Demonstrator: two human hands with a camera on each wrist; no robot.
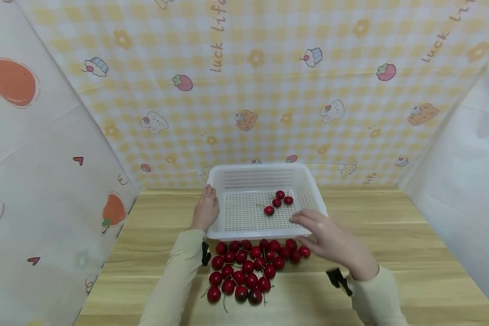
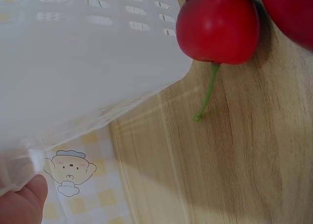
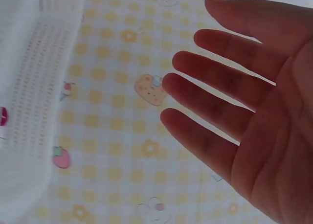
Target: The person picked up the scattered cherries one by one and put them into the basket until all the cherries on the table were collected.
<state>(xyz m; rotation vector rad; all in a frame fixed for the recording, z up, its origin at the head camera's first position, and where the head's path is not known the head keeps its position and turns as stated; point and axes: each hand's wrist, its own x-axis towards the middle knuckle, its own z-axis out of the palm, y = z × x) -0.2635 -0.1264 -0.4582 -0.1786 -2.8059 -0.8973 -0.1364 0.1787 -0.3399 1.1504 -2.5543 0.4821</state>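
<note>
A white perforated plastic basket (image 1: 256,235) stands at the back of the wooden table. My left hand (image 1: 205,209) grips its left rim; the left wrist view shows only fingertips (image 2: 27,199) beside the rim. Inside, toward the right, lie several red cherries (image 1: 276,203). Many more cherries (image 1: 247,266) with stems are spread in front of the basket, and one cherry (image 2: 217,26) looms close beside the basket wall in the left wrist view. Over the basket's front right corner hovers my right hand (image 1: 330,237). Its fingers (image 3: 215,72) are extended and spread, holding nothing.
A yellow checked cloth (image 1: 252,95) hangs right behind the basket. White sheets flank the table, the left sheet (image 1: 45,149) printed with fruit. Bare wooden tabletop (image 1: 391,240) extends to the right of the basket.
</note>
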